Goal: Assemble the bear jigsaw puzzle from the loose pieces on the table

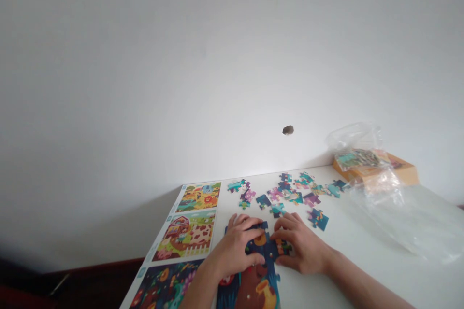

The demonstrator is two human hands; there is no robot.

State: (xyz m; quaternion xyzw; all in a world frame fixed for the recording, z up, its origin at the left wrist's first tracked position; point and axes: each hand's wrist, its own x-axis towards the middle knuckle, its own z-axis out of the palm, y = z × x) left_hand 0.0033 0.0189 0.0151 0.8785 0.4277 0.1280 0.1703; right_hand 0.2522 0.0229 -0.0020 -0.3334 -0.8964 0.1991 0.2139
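A partly joined jigsaw puzzle point(253, 280) in dark blue and brown lies at the table's near side. My left hand point(239, 246) rests over its upper left part, fingers spread and bent on the joined pieces, partly hiding them. At the puzzle's right edge, my right hand point(299, 244) has thumb and fingers around a dark puzzle piece point(282, 247) with orange and green marks. That piece touches or nearly touches the joined part; whether it is locked in, I cannot tell. Just beyond my hands lie several loose puzzle pieces point(275, 194), teal, purple and navy.
A picture sheet point(213, 231) with animal scenes lies along the left table edge. At the back right stands an orange box point(408, 174) with a clear plastic bag point(357, 140) of pieces on it. More clear plastic point(409, 227) spreads over the right side. A white wall point(232, 82) rises behind.
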